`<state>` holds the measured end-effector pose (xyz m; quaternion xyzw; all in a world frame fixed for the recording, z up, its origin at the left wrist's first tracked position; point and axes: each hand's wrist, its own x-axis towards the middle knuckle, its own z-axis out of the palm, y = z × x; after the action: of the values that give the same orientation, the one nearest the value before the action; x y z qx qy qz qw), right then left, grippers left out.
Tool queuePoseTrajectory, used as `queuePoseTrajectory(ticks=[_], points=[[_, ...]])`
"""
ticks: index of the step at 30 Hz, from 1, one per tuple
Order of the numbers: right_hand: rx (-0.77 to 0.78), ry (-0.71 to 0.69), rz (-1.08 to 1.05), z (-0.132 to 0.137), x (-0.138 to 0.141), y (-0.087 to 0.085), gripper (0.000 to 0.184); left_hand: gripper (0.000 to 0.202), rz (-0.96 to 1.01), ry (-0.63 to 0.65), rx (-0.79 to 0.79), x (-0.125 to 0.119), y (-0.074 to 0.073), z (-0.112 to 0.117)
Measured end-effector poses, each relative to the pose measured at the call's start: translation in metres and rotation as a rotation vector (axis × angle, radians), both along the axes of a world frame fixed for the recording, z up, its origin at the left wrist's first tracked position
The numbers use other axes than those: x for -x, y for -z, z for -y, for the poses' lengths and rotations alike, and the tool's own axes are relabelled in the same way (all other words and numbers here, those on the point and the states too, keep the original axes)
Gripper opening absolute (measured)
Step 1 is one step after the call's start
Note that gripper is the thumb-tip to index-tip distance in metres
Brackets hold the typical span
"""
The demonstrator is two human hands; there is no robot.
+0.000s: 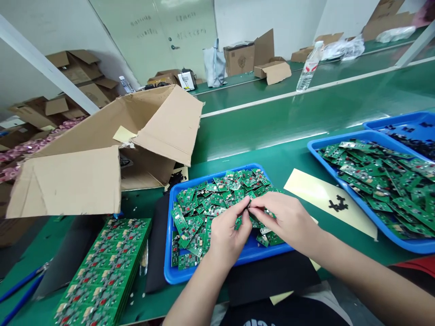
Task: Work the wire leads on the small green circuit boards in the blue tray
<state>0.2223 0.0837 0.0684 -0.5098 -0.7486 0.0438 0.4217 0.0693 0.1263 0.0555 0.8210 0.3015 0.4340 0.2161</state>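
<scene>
My left hand (226, 233) and my right hand (288, 222) meet fingertip to fingertip over a blue tray (167, 251). Both pinch a small black part (249, 204), mostly covered by the fingers, so its exact kind is unclear. Beneath them, the tray holds a heap of small green circuit boards (193, 226) with red and white components. Right of my hands lies a pale yellow sheet (306, 185) with a little cluster of black parts (338, 203) on it.
Another blue tray (416, 246) full of circuit boards stands at right, with a blue tray (397, 120) of black parts behind. At left are stacked circuit board panels (105, 271), blue-handled pliers (25, 290) and an open cardboard box (68, 185). A water bottle (309, 68) stands farther back.
</scene>
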Motion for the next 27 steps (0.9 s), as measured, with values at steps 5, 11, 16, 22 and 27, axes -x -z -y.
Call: queuePoseTrajectory(ticks=[5,11,16,22,27], points=[[-0.072,0.012,0.083,0.000,-0.001,0.004,0.019,0.025,-0.032,0.046,-0.072,0.000,0.004,-0.004],[-0.069,0.067,0.182,0.000,0.002,0.008,0.024,0.021,-0.068,0.099,-0.039,-0.002,0.008,-0.002],[-0.036,0.231,0.279,0.002,-0.007,0.003,0.024,0.023,-0.055,0.037,0.009,-0.001,0.007,0.000],[0.411,0.160,-0.153,0.014,-0.028,-0.003,0.011,0.026,0.190,-0.002,0.526,-0.001,0.000,-0.001],[0.634,0.031,-0.458,0.026,-0.021,0.010,0.017,0.024,0.377,0.073,0.864,-0.008,0.002,0.000]])
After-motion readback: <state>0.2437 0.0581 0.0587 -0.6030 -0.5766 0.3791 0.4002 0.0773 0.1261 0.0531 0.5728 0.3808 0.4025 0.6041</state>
